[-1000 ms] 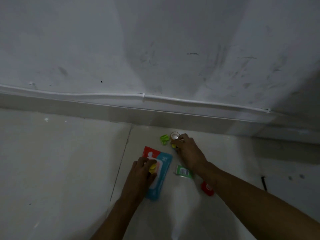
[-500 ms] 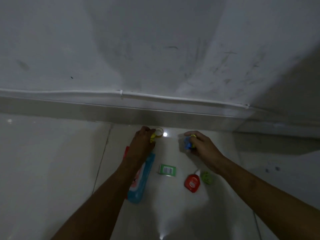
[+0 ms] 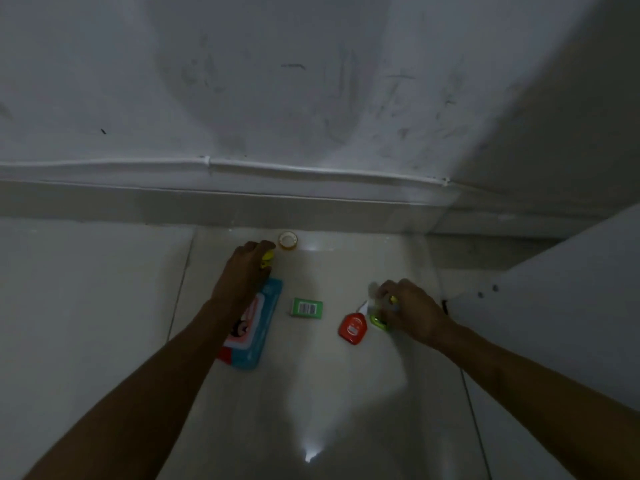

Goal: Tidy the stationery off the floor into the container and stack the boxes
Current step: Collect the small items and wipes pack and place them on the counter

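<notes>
The left hand (image 3: 247,268), centre of the frame, curls its fingers round a small yellow item (image 3: 267,262), as it did half a second ago; the tape roll (image 3: 287,240) now lies just above and to the right of it, apart from the fingers, by the skirting. Its wrist covers the top of the blue pack (image 3: 258,327), which lies flat beneath the forearm.

The right hand (image 3: 414,311) has dropped from upper centre to the right middle of the frame. Its fingers are curled over a small item with a bit of yellow showing, and they now touch the green clip (image 3: 377,322), which lay apart from the hand before. What exactly it pinches I cannot tell. Just left of the clip lies the red bottle (image 3: 353,328), its white nozzle pointing up toward the hand. The green box (image 3: 307,308) lies between bottle and pack, untouched.

All of it lies on a glossy pale tile floor (image 3: 311,393) with a bright light reflection at the lower centre. A scuffed grey wall (image 3: 311,98) fills the upper frame, with a white cable (image 3: 311,169) along it above the skirting (image 3: 138,206).
</notes>
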A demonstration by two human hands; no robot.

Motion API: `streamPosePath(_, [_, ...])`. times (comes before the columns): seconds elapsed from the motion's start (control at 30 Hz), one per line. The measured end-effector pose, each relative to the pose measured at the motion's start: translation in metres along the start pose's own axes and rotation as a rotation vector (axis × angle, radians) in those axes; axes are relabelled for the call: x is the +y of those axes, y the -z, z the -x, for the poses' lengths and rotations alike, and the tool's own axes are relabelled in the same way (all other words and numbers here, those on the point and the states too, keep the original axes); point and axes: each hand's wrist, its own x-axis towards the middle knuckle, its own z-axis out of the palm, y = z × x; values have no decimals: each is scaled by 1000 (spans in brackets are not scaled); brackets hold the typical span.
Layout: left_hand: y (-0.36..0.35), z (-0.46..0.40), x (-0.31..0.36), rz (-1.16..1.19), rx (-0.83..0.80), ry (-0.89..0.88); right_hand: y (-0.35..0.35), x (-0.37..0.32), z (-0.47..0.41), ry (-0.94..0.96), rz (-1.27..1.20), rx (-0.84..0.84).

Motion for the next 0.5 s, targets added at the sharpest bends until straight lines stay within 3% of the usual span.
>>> streamPosePath(0.07, [1,4,2,1,-9,11,-14,7,8,-23,138,-92])
streamPosePath(0.3, [4,17,6,-35,-81,51,-25,-2,13,-26,312,-138])
streamPosePath(0.4, [7,18,9,6,-77,75,-10,-3,14,-94,88,-15])
streamPosePath(0.5, [14,22,22,234,43,106,5,-16,8,-66,-278,47])
